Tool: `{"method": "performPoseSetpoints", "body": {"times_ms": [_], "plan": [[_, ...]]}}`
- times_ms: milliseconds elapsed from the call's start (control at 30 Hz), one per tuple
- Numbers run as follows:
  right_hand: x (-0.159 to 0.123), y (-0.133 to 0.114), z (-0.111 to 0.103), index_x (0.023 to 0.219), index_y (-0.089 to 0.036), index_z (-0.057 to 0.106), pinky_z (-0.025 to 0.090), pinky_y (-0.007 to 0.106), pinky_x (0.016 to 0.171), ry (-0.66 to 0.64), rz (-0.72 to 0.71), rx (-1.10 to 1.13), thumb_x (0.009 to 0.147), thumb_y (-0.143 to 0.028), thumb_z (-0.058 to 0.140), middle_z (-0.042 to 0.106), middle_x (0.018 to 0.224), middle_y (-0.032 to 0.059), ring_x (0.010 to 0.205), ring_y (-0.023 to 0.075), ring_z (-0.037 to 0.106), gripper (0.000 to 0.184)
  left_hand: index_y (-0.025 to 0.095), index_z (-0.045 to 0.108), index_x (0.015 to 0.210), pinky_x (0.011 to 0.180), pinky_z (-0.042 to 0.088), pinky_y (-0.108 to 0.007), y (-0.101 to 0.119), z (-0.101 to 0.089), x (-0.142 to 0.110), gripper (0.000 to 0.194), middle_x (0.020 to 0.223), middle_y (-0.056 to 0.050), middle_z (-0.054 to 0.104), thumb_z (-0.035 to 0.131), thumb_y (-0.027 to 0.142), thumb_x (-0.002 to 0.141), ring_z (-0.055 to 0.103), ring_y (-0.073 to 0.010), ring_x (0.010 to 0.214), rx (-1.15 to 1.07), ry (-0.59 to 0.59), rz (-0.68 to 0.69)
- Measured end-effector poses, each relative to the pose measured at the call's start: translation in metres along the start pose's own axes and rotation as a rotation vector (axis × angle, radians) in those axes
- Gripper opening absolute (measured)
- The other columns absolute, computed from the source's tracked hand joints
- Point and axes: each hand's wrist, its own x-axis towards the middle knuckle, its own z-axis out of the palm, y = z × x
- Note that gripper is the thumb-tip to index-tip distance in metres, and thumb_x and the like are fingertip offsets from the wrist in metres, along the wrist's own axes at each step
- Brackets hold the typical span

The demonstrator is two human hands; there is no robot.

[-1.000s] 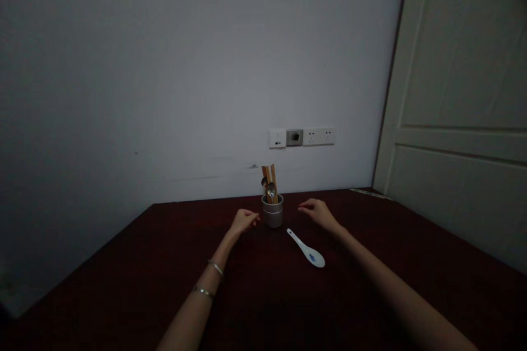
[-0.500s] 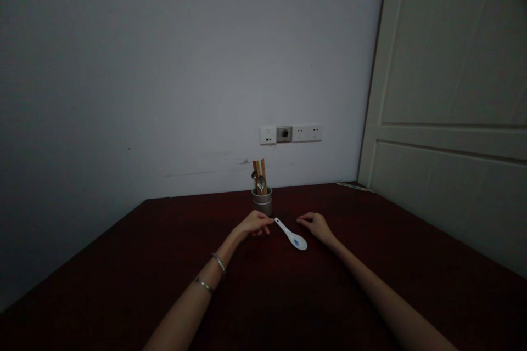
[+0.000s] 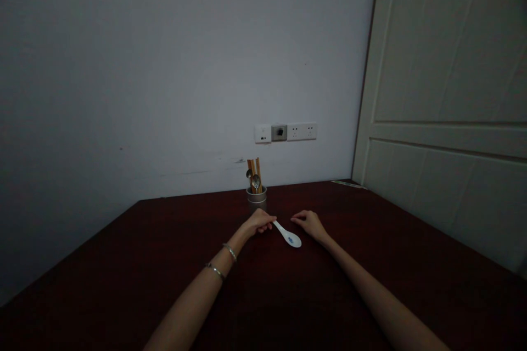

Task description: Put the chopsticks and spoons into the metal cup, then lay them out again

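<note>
White spoon (image 3: 290, 238): pinched at handle end by left hand (image 3: 258, 220)

Looks like the grasping stage, just at the handle. Probably calls for a secure pinch on the narrow end, with care against twisting under the heavier bowl. Seems to rest on the table (image 3: 123, 269); cannot tell if slightly raised. Extends from the left fingertips toward the right and nearer the camera, bowl well past the fingers, handle tip hidden by them. Left thumb and fingers closed together, apparently on the handle. Right hand (image 3: 312, 226) beside the spoon, apart from it, fingertips drawn together, with nothing visible between them. Just behind the left hand, upright: gray container (image 3: 257, 203), holding chopsticks (image 3: 258, 167) and metal spoons (image 3: 256, 181). Farther back, on the wall: sockets (image 3: 302, 131).
</note>
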Motion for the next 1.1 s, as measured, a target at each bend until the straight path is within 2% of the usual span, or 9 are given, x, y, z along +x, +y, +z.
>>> {"method": "performPoseSetpoints", "body": {"times_ms": [133, 267, 400, 600, 800, 1100], "plan": [[-0.001, -0.001, 0.000, 0.080, -0.015, 0.071, 0.044, 0.029, 0.077, -0.002, -0.004, 0.007, 0.071, -0.033, 0.056, 0.068, 0.087, 0.0083, 0.082, 0.0202, 0.062, 0.024, 0.011, 0.050, 0.053, 0.035, 0.013, -0.019, 0.003, 0.000, 0.000, 0.030, 0.043, 0.002, 0.047, 0.059, 0.033, 0.071, 0.027, -0.0018, 0.032, -0.029, -0.016, 0.033], [-0.002, -0.002, -0.001, 0.080, -0.016, 0.070, 0.044, 0.029, 0.077, -0.007, 0.003, 0.024, 0.071, -0.033, 0.056, 0.068, 0.086, 0.0075, 0.082, 0.0201, 0.062, 0.024, 0.012, 0.048, 0.052, 0.035, 0.011, -0.018, 0.016, -0.007, -0.006, 0.032, 0.044, 0.004, 0.045, 0.062, 0.036, 0.068, 0.025, -0.0008, 0.033, -0.092, -0.044, 0.098], [-0.002, -0.003, -0.001, 0.080, -0.016, 0.070, 0.043, 0.030, 0.076, -0.017, -0.006, 0.021, 0.071, -0.032, 0.055, 0.068, 0.085, 0.0077, 0.081, 0.0204, 0.061, 0.024, 0.013, 0.045, 0.052, 0.035, 0.010, -0.018, 0.038, -0.023, -0.021, 0.035, 0.044, 0.005, 0.040, 0.060, 0.040, 0.069, 0.023, -0.0004, 0.033, -0.146, -0.040, 0.208], [-0.003, -0.003, -0.001, 0.079, -0.016, 0.070, 0.045, 0.030, 0.074, -0.003, 0.005, 0.022, 0.071, -0.031, 0.055, 0.068, 0.083, 0.0075, 0.079, 0.0205, 0.062, 0.023, 0.013, 0.047, 0.056, 0.034, 0.012, -0.018, 0.062, -0.054, -0.043, 0.037, 0.045, 0.006, 0.039, 0.058, 0.046, 0.069, 0.024, -0.0008, 0.034, -0.156, 0.065, 0.357], [-0.002, 0.002, 0.001, 0.077, -0.017, 0.070, 0.044, 0.031, 0.076, 0.006, -0.010, 0.008, 0.071, -0.031, 0.054, 0.068, 0.084, 0.0070, 0.080, 0.0208, 0.062, 0.022, 0.013, 0.050, 0.061, 0.034, 0.013, -0.017, 0.065, -0.072, -0.054, 0.034, 0.048, 0.006, 0.041, 0.058, 0.045, 0.070, 0.026, -0.0006, 0.034, -0.152, 0.120, 0.397], [-0.002, 0.004, 0.000, 0.076, -0.018, 0.070, 0.045, 0.031, 0.076, 0.015, -0.025, 0.005, 0.070, -0.031, 0.054, 0.068, 0.083, 0.0067, 0.080, 0.0210, 0.061, 0.022, 0.013, 0.050, 0.060, 0.035, 0.016, -0.017, 0.063, -0.072, -0.055, 0.037, 0.047, 0.006, 0.038, 0.057, 0.048, 0.069, 0.027, -0.0013, 0.034, -0.065, 0.154, 0.399]]}}
